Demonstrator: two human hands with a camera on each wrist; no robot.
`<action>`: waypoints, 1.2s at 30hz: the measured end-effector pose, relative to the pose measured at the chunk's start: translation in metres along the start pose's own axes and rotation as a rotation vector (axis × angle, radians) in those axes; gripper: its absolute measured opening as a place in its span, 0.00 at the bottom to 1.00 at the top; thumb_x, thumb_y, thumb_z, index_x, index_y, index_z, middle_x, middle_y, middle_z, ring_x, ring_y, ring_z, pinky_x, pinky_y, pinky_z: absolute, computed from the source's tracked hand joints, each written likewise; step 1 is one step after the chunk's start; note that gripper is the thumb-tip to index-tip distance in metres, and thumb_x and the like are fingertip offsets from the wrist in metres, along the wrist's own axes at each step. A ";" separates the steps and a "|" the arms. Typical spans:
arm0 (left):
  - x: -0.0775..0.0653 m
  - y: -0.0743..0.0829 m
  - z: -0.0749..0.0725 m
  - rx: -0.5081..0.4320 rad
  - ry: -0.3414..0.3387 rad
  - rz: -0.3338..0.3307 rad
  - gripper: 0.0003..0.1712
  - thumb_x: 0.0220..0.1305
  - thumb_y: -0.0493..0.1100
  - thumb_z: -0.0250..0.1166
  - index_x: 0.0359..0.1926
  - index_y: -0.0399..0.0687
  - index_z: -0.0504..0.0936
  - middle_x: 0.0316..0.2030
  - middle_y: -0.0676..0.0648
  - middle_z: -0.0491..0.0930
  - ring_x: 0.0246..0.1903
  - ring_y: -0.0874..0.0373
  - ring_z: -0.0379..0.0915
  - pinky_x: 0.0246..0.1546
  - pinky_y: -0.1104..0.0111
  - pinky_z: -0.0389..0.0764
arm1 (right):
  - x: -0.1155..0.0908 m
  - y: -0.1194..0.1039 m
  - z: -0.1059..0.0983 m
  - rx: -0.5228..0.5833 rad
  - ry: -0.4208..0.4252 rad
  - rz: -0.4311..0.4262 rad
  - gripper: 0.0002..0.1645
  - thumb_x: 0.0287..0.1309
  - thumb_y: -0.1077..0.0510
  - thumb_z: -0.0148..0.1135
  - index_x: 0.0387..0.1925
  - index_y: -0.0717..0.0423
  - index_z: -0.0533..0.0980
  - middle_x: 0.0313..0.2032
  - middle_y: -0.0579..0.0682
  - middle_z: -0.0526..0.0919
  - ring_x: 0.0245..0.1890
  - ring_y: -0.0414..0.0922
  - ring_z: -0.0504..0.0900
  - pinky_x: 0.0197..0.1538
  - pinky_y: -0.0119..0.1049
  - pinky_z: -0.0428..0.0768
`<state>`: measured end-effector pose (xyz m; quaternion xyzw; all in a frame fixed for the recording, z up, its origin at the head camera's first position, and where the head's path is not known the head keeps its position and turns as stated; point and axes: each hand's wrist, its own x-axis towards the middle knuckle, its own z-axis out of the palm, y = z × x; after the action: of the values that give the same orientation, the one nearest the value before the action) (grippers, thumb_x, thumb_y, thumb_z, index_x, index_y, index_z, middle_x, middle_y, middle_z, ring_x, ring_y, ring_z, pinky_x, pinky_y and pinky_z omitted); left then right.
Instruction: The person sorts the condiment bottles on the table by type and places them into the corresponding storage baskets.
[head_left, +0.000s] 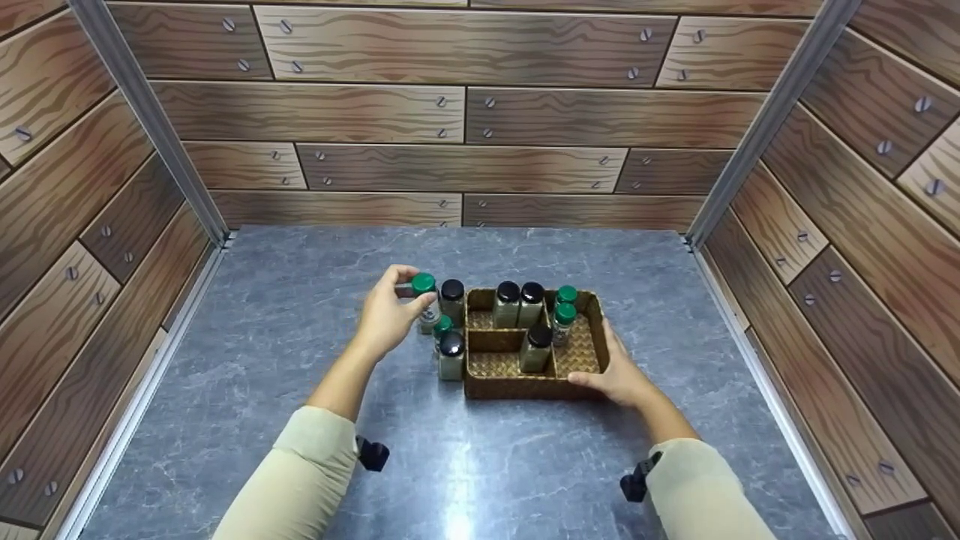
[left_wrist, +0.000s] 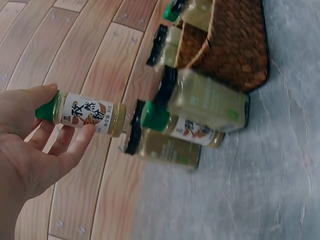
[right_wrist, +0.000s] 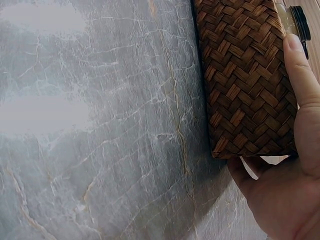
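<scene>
My left hand pinches a green-capped spice jar with a white label, raised above the table left of the basket. Just beneath it stand a black-capped jar, a green-capped jar and another black-capped jar, all outside the basket. My right hand grips the front right corner of the woven basket, thumb over the rim and fingers along the side. Inside, two black-capped jars share the back left compartment, one black-capped jar the front left, and two green-capped jars the right one.
The basket rests on a grey marbled table. Wood-patterned walls enclose the back and both sides, with metal strips along the table's edges. Each sleeve carries a small black device near the wrist.
</scene>
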<state>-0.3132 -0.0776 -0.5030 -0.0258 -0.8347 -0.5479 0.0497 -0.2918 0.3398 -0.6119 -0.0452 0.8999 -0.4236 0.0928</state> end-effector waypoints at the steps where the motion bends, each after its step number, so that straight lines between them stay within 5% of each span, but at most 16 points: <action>1: 0.000 0.002 0.002 -0.008 0.002 0.009 0.26 0.69 0.42 0.77 0.63 0.44 0.78 0.61 0.40 0.85 0.62 0.43 0.85 0.56 0.55 0.90 | 0.000 0.000 0.000 0.001 -0.001 0.000 0.87 0.54 0.42 0.85 0.87 0.57 0.27 0.86 0.71 0.33 0.86 0.72 0.40 0.87 0.67 0.43; 15: -0.003 0.017 0.039 -0.015 -0.069 0.099 0.23 0.68 0.40 0.77 0.59 0.42 0.80 0.53 0.41 0.84 0.48 0.51 0.85 0.49 0.61 0.88 | 0.001 -0.001 0.000 0.012 -0.004 0.007 0.86 0.56 0.45 0.85 0.87 0.56 0.26 0.87 0.70 0.32 0.87 0.71 0.39 0.87 0.66 0.42; 26: -0.001 0.033 0.068 0.045 -0.095 0.223 0.25 0.66 0.40 0.78 0.61 0.42 0.82 0.57 0.38 0.86 0.54 0.44 0.86 0.60 0.52 0.87 | 0.002 -0.001 -0.003 0.025 0.002 0.007 0.88 0.54 0.44 0.86 0.87 0.53 0.25 0.86 0.70 0.32 0.86 0.72 0.40 0.87 0.67 0.42; 36: -0.002 0.050 0.110 0.035 -0.119 0.235 0.25 0.66 0.42 0.78 0.62 0.45 0.82 0.58 0.39 0.83 0.58 0.46 0.81 0.65 0.55 0.84 | 0.000 0.001 0.000 0.030 0.004 0.008 0.87 0.54 0.45 0.85 0.87 0.53 0.25 0.86 0.70 0.32 0.86 0.73 0.42 0.86 0.68 0.45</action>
<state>-0.3125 0.0430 -0.5013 -0.1548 -0.8367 -0.5213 0.0644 -0.2922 0.3405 -0.6126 -0.0391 0.8939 -0.4367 0.0935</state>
